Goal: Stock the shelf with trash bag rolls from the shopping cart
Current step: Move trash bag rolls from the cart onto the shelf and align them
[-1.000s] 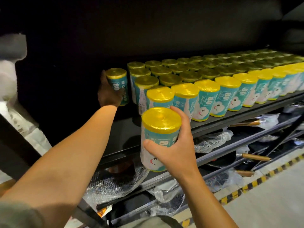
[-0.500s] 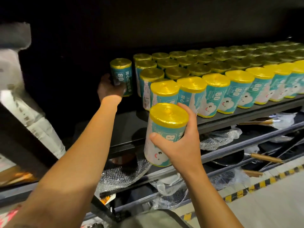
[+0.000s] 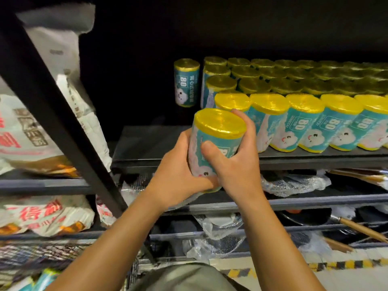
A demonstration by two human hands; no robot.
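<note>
Head view: the held trash bag roll (image 3: 216,143) hangs in front of the shelf (image 3: 151,143), just off its front edge and touching nothing there. Set down carelessly, it could knock the front row (image 3: 304,122) or topple off that edge. The left hand (image 3: 178,175) cups its lower side; the right hand (image 3: 237,164) wraps it, thumb across the label.

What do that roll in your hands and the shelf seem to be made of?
The held roll looks like tightly wound thin yellow plastic film, glossy and crinkled on top, with a teal and white printed wrapper, paper or plastic, I cannot tell which. The shelf looks like dark painted metal with a matt, flat surface and a thin straight front edge.
</note>
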